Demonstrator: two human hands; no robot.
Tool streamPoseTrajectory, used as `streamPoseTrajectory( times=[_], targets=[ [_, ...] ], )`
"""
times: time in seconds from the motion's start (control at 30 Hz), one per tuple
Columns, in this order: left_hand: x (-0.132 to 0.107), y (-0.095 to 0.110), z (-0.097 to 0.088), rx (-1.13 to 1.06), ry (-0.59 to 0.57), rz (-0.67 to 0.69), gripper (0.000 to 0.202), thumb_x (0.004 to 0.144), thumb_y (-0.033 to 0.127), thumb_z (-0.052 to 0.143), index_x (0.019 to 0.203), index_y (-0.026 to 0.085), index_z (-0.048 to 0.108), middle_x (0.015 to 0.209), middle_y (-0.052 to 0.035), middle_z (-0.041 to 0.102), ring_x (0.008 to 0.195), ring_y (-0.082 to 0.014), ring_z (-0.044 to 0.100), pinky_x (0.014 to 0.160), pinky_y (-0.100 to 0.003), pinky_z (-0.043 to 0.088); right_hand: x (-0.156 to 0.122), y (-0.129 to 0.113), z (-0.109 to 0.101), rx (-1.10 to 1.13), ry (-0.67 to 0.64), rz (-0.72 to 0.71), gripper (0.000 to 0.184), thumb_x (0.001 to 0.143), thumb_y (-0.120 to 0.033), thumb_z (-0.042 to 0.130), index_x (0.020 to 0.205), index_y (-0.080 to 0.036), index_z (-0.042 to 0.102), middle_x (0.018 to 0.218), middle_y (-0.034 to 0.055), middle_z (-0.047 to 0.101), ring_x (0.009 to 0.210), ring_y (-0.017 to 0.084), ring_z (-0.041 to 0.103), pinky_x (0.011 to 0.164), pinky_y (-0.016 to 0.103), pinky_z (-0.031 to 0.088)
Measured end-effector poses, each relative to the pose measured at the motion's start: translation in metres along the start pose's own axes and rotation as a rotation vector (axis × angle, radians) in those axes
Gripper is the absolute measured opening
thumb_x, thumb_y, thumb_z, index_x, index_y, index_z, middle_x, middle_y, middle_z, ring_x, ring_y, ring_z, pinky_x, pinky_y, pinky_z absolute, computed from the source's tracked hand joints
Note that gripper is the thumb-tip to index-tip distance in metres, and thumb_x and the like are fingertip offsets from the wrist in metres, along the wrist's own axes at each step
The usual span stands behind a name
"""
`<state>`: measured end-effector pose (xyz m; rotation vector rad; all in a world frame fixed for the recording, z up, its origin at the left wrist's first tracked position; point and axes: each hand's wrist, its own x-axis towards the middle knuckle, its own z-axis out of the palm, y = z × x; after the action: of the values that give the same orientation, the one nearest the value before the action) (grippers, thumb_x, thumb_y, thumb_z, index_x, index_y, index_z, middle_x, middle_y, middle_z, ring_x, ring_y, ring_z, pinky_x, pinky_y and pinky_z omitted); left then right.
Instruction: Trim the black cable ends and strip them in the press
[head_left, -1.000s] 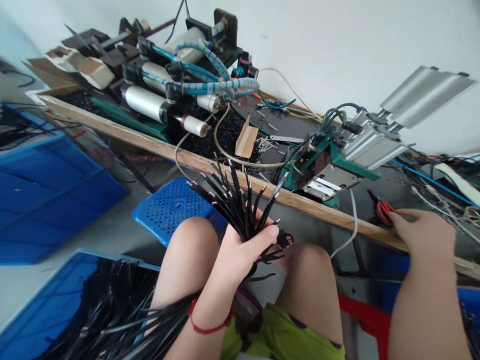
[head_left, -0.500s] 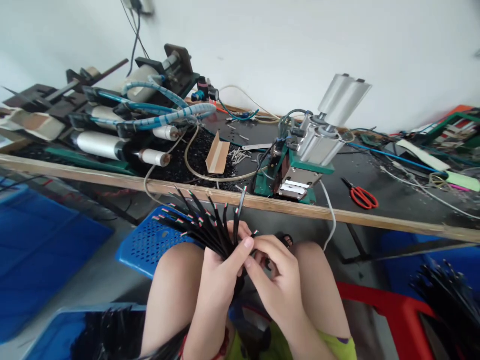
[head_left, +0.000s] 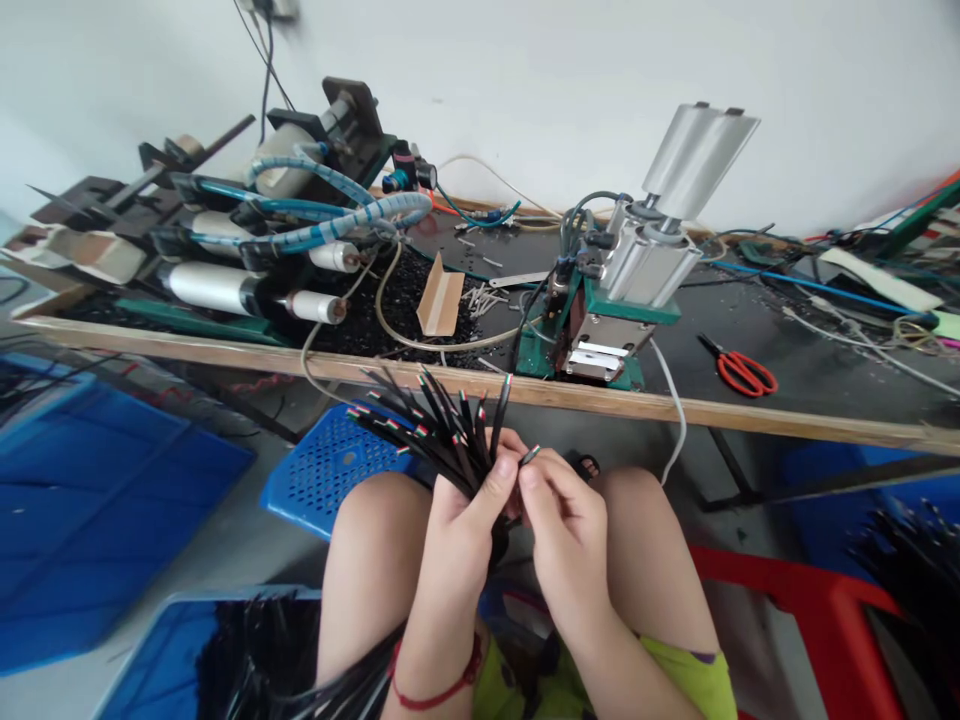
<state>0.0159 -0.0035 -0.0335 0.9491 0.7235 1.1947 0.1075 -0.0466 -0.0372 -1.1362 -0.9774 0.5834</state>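
My left hand (head_left: 469, 510) is closed around a bundle of black cables (head_left: 439, 435), held above my lap. Their ends fan out up and to the left, showing short red, white and green wire tips. Close beside it, my right hand (head_left: 566, 520) pinches a single black cable (head_left: 529, 455) between thumb and forefinger, its coloured tip poking out above the fingers. The two thumbs are nearly touching. Below the hands, the lower part of the bundle is mostly hidden by my wrists and legs.
Ahead stands a workbench (head_left: 465, 382) with a pneumatic press (head_left: 630, 290), red-handled scissors (head_left: 742, 372), a folded cardboard piece (head_left: 441, 300) and larger cylinder machinery (head_left: 217, 290). A blue stool (head_left: 322, 470), a blue bin (head_left: 142, 650) of black cables and a red stool (head_left: 817, 620) surround my legs.
My right thumb and forefinger have closed on one cable, its tip now standing out beside the bundle. The camera view has shifted slightly, moving hands and bench a little to the right.
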Motion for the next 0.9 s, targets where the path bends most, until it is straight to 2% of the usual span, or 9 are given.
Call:
streamPoseTrajectory(
  times=[0.1, 0.2, 0.3, 0.37, 0.4, 0.5, 0.6, 0.77, 0.9],
  targets=[
    [0.001, -0.004, 0.001, 0.026, -0.01, 0.021, 0.034, 0.093, 0.051, 0.095, 0.093, 0.02, 0.082, 0.103, -0.0072, 0.082, 0.089, -0.0213, 0.076, 0.08, -0.031, 0.063, 0.0, 0.001, 0.0, 0.024, 0.101, 0.042, 0.04, 0.112, -0.039, 0.068, 0.076, -0.021, 0.067, 0.071, -0.0015, 0.059, 0.059, 0.012, 0.048, 0.051, 0.024, 0.036],
    [0.003, -0.008, 0.0, 0.046, 0.021, 0.071, 0.03, 0.1, 0.048, 0.09, 0.091, 0.021, 0.081, 0.096, -0.0041, 0.079, 0.089, -0.0187, 0.072, 0.088, -0.03, 0.061, -0.001, 0.001, -0.003, -0.013, 0.141, -0.029, 0.035, 0.113, -0.035, 0.065, 0.08, -0.022, 0.063, 0.069, -0.0036, 0.056, 0.056, 0.011, 0.045, 0.051, 0.023, 0.036],
    [0.003, -0.008, -0.003, 0.025, 0.072, 0.084, 0.027, 0.104, 0.047, 0.087, 0.092, 0.023, 0.081, 0.074, 0.003, 0.065, 0.069, -0.0128, 0.057, 0.08, -0.027, 0.056, -0.004, -0.003, -0.005, -0.152, 0.101, -0.176, 0.03, 0.109, -0.021, 0.064, 0.079, -0.023, 0.059, 0.068, -0.0051, 0.055, 0.058, 0.01, 0.048, 0.054, 0.022, 0.04],
    [0.0, -0.006, -0.005, 0.028, 0.048, 0.043, 0.025, 0.103, 0.048, 0.088, 0.101, 0.024, 0.085, 0.072, 0.004, 0.061, 0.064, -0.0114, 0.049, 0.068, -0.025, 0.05, -0.006, -0.006, -0.006, -0.227, 0.05, -0.23, 0.029, 0.105, -0.014, 0.063, 0.079, -0.023, 0.057, 0.066, -0.0062, 0.055, 0.057, 0.009, 0.048, 0.054, 0.021, 0.039],
    [-0.001, -0.004, -0.005, 0.035, 0.018, 0.02, 0.025, 0.101, 0.049, 0.09, 0.105, 0.024, 0.088, 0.075, 0.0032, 0.061, 0.065, -0.0116, 0.05, 0.065, -0.025, 0.047, -0.008, -0.007, -0.006, -0.246, 0.026, -0.237, 0.029, 0.104, -0.013, 0.063, 0.079, -0.023, 0.057, 0.066, -0.0067, 0.056, 0.056, 0.009, 0.048, 0.053, 0.021, 0.038],
    [-0.005, 0.0, -0.006, 0.048, -0.062, -0.024, 0.026, 0.095, 0.048, 0.095, 0.108, 0.025, 0.091, 0.079, 0.0011, 0.062, 0.071, -0.0142, 0.056, 0.066, -0.026, 0.047, -0.011, -0.007, -0.005, -0.259, -0.01, -0.196, 0.029, 0.106, -0.014, 0.063, 0.079, -0.024, 0.057, 0.066, -0.0061, 0.059, 0.056, 0.009, 0.05, 0.054, 0.021, 0.04],
    [-0.007, 0.002, -0.006, 0.041, -0.077, -0.049, 0.025, 0.092, 0.046, 0.096, 0.104, 0.024, 0.092, 0.074, 0.0014, 0.059, 0.068, -0.0146, 0.055, 0.065, -0.027, 0.048, -0.013, -0.003, -0.004, -0.231, -0.005, -0.134, 0.031, 0.108, -0.018, 0.062, 0.078, -0.024, 0.057, 0.067, -0.0043, 0.061, 0.058, 0.011, 0.052, 0.056, 0.023, 0.044],
    [-0.005, -0.001, -0.008, 0.058, -0.023, -0.039, 0.02, 0.091, 0.042, 0.096, 0.099, 0.024, 0.092, 0.075, 0.0007, 0.064, 0.064, -0.0131, 0.053, 0.062, -0.026, 0.048, -0.011, 0.002, -0.003, -0.148, -0.007, -0.085, 0.032, 0.109, -0.021, 0.062, 0.077, -0.024, 0.058, 0.067, -0.0032, 0.063, 0.059, 0.013, 0.056, 0.057, 0.025, 0.046],
    [-0.004, -0.002, -0.007, 0.073, 0.117, -0.013, 0.012, 0.088, 0.033, 0.096, 0.093, 0.024, 0.089, 0.072, 0.0016, 0.065, 0.061, -0.0123, 0.053, 0.06, -0.026, 0.05, -0.008, 0.003, -0.004, -0.127, -0.055, -0.084, 0.032, 0.11, -0.023, 0.065, 0.078, -0.023, 0.066, 0.068, -0.0015, 0.064, 0.058, 0.013, 0.055, 0.054, 0.026, 0.042]
  ],
)
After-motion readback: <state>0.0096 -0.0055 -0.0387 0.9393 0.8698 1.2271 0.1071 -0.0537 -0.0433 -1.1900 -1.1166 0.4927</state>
